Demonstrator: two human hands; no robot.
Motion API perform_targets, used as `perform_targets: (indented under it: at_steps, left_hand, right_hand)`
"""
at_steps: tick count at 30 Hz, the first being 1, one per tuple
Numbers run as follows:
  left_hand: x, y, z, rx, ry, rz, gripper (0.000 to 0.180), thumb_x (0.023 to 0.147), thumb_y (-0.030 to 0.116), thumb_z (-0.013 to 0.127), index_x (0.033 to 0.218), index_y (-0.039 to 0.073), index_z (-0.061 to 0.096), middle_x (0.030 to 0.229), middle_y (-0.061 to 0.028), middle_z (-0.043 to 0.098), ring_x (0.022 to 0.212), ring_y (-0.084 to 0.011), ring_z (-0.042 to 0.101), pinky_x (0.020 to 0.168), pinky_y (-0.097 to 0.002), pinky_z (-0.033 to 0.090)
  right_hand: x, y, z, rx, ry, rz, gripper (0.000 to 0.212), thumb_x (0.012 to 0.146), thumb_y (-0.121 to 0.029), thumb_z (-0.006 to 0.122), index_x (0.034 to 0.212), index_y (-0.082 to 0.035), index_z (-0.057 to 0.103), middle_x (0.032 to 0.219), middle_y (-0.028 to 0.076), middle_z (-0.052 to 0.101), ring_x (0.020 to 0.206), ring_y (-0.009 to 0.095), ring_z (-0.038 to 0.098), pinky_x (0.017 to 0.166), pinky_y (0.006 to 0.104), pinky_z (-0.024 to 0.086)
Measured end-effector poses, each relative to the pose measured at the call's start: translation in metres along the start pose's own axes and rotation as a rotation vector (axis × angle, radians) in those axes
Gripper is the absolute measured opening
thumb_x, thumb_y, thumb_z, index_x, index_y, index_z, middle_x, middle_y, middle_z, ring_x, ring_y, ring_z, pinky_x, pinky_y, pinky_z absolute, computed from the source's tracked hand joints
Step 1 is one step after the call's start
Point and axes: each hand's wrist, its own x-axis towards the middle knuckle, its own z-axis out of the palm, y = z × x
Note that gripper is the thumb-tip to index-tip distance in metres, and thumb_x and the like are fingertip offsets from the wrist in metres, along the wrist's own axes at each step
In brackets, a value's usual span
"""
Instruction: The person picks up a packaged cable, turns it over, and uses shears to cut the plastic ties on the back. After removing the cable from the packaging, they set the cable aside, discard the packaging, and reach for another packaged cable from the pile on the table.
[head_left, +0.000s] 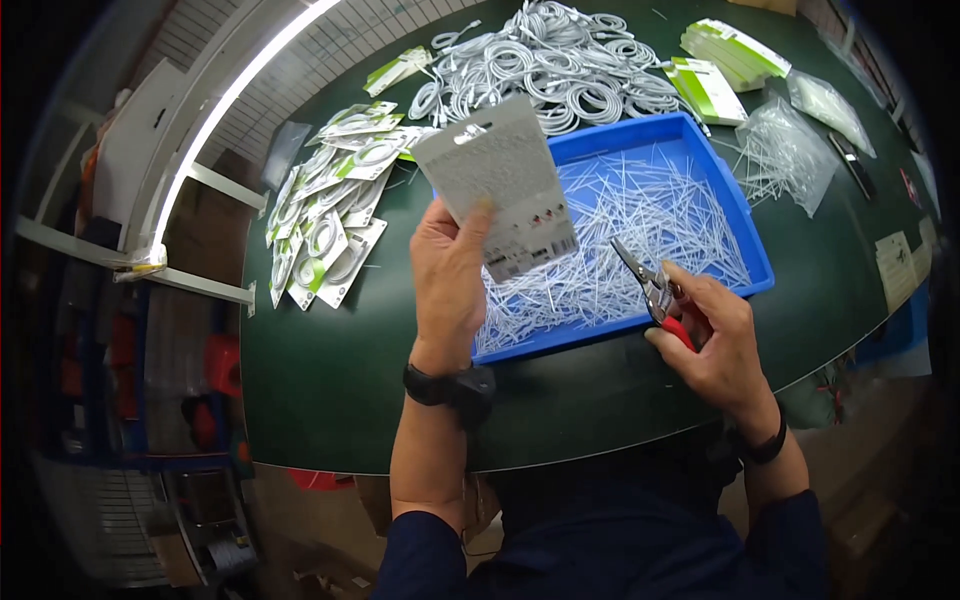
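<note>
My left hand pinches a grey-white packaging card by its left edge, thumb on the printed face. The card has a hang slot at its top and is raised, tilted, over the left part of a blue tray. Many thin white plastic strips, which look like cable ties, lie loose in that tray. In my right hand is a pair of red-handled cutters, held above the tray's front right, jaws pointing up and left. Whatever lies behind the card is hidden.
A heap of coiled grey cables covers the back of the green table. Carded cables pile up at the left. Green-white cards, plastic bags and a dark slim object lie at the right.
</note>
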Motion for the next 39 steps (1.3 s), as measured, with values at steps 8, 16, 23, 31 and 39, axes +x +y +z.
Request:
perform_targets:
  at_steps: [8,16,23,31,39]
  left_hand:
    - [0.011,-0.030,-0.055,-0.640,-0.330,-0.070,0.056,0.112,0.047,0.029,0.091,0.008,0.063,0.076,-0.0017,0.058,0.074,-0.0185,0.055,0.079,-0.0381,0.051]
    - [0.016,-0.035,-0.050,-0.759,-0.753,-0.016,0.065,0.113,0.049,0.015,0.073,0.012,0.051,0.065,-0.0018,0.045,0.068,-0.0168,0.042,0.075,-0.0360,0.047]
    - [0.021,-0.035,-0.053,-0.739,-0.846,0.023,0.068,0.112,0.051,0.012,0.075,0.012,0.054,0.066,-0.0024,0.047,0.068,-0.0175,0.043,0.077,-0.0367,0.049]
    - [0.033,-0.033,-0.054,-0.639,-0.976,0.095,0.071,0.112,0.054,0.011,0.078,0.012,0.057,0.069,-0.0026,0.052,0.071,-0.0179,0.048,0.078,-0.0375,0.050]
    - [0.023,-0.052,-0.044,-0.589,-0.962,0.113,0.071,0.112,0.055,0.011,0.078,0.012,0.057,0.069,-0.0025,0.053,0.070,-0.0180,0.048,0.078,-0.0375,0.049]
  right_hand:
    - [0.004,-0.020,0.029,0.067,-0.253,-0.061,0.074,0.070,-0.001,0.083,0.140,-0.004,0.061,0.088,0.007,0.060,0.073,0.017,0.057,0.066,0.0288,0.048]
    - [0.014,-0.026,0.046,0.033,-0.396,-0.157,0.079,0.068,-0.001,0.086,0.142,-0.007,0.059,0.091,0.010,0.061,0.075,0.020,0.059,0.066,0.0310,0.050]
    - [0.019,-0.035,0.048,0.003,-0.424,-0.171,0.067,0.073,-0.010,0.086,0.135,-0.003,0.061,0.088,0.013,0.062,0.076,0.028,0.064,0.067,0.0377,0.052]
    - [0.016,-0.034,0.050,0.066,-0.451,-0.142,0.067,0.073,-0.006,0.084,0.136,-0.004,0.061,0.087,0.011,0.061,0.072,0.025,0.061,0.065,0.0351,0.050]
    - [0.000,-0.010,0.043,0.081,-0.424,-0.109,0.069,0.073,0.005,0.080,0.138,-0.006,0.062,0.084,0.007,0.060,0.068,0.018,0.055,0.064,0.0301,0.047]
